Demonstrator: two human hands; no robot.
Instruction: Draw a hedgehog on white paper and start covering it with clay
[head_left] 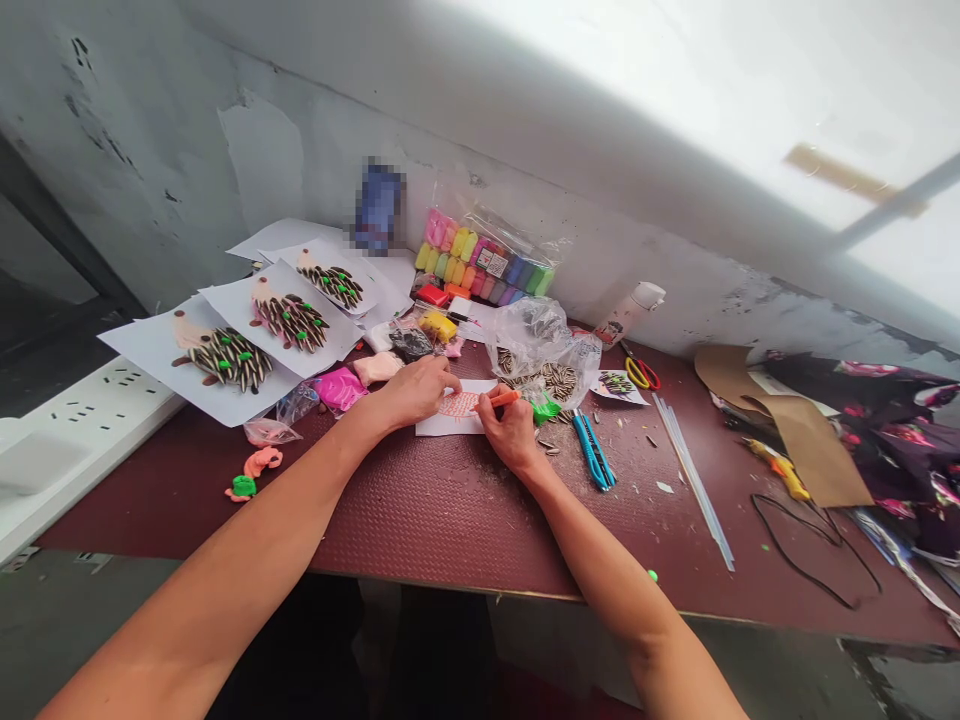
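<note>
A small white paper lies on the dark red table, bearing an orange drawing. My right hand is closed round an orange marker, its tip at the drawing's right side. At the paper's upper left, my left hand rests with its fingers bent together; whether anything is under them is hidden. Just beyond the paper sits a clear plastic bag of striped seeds, with green clay at its near edge.
Hedgehog pictures lie at the left beside a white power strip. Coloured clay packs stand by the wall. A blue cutter, scissors, clear sticks and a yellow glue gun lie to the right.
</note>
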